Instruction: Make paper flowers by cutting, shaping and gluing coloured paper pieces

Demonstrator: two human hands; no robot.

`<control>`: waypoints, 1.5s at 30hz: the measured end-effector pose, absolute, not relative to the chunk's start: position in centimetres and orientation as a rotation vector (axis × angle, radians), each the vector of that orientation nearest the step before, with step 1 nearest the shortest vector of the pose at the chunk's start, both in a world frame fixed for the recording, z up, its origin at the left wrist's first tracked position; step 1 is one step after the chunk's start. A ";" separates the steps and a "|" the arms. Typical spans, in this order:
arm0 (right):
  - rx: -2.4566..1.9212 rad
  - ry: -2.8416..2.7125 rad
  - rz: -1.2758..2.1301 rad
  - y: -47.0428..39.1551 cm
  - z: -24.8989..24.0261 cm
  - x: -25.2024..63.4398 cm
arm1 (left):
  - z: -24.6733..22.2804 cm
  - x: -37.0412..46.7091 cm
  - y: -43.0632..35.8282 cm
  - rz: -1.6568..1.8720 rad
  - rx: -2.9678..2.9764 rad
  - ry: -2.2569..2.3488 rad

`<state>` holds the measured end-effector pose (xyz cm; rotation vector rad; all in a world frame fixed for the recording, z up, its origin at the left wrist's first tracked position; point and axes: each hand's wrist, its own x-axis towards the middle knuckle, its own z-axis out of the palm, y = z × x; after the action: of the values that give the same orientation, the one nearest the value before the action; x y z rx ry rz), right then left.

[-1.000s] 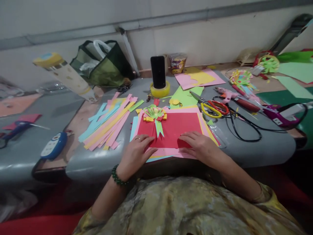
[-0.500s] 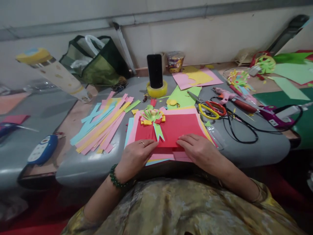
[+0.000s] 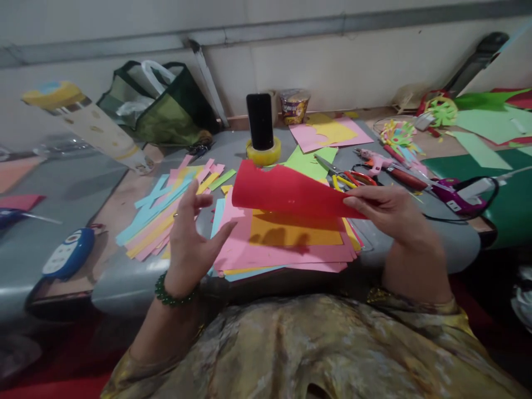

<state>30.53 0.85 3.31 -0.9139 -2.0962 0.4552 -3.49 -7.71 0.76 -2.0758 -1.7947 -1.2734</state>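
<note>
My right hand (image 3: 382, 213) pinches the right end of a red paper sheet (image 3: 291, 191), held up and curling over at its left side. Below it lies a stack of pink, yellow and blue paper (image 3: 286, 257), with a yellow-orange sheet (image 3: 303, 230) on top. My left hand (image 3: 191, 241) is raised left of the stack, fingers apart and nothing in it. Just beyond that hand, cut paper strips (image 3: 166, 205) in pink, yellow and blue lie in a loose pile. The paper flower with its green tails cannot be seen; the lifted sheet covers that area.
A phone (image 3: 260, 122) stands on a yellow tape roll (image 3: 272, 154) behind the stack. Scissors (image 3: 343, 180), a pink glue gun (image 3: 376, 162) and a purple power strip (image 3: 455, 194) lie to the right. At left are a tall bottle (image 3: 97, 130), a green bag (image 3: 166, 111) and a blue-and-white device (image 3: 68, 255).
The red sheet, flat on the stack before, is now lifted by my right hand and curled. My left hand has let go and moved left. The flower has gone from sight.
</note>
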 end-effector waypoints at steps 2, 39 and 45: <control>-0.922 -2.001 0.428 0.4 3.6 30.9 | 0.3 -2.2 -8.4 -1.268 -2.173 -1.721; -0.340 -2.529 -0.236 -6.9 -0.7 23.9 | -3.9 -2.5 -14.4 -0.905 -2.238 -1.465; -0.609 -2.813 -0.125 -5.5 -2.4 22.0 | -3.3 -2.1 -15.0 -0.843 -2.369 -1.651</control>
<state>21.96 -5.47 -2.35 -0.6092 -2.8132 -0.1250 -2.08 -14.99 -3.30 -2.3692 -1.6512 -0.8429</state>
